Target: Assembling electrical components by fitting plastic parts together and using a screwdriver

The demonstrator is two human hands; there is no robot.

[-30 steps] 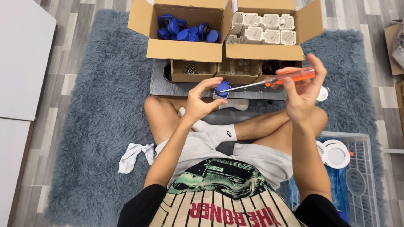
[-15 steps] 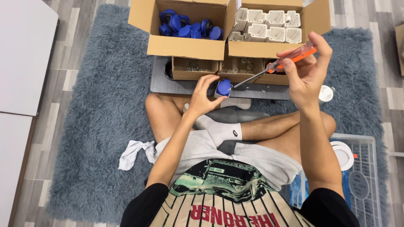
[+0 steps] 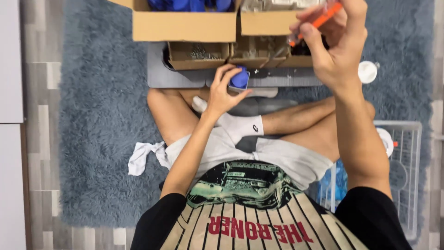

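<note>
Two hands grip tools over grey shag rug: left hand blue cap, right hand probably a screwdriver.

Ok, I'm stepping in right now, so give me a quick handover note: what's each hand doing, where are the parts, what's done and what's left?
Left hand: holds a small blue part over the grey board.
Right hand: raised, gripping the orange-handled screwdriver, tip angled down toward the small cardboard trays, not on the part.
More blue parts sit in the cardboard box at top.
Done: part picked up, tool in hand.
Left: bringing the tip to the part; whether it is fastened cannot be seen.
</note>
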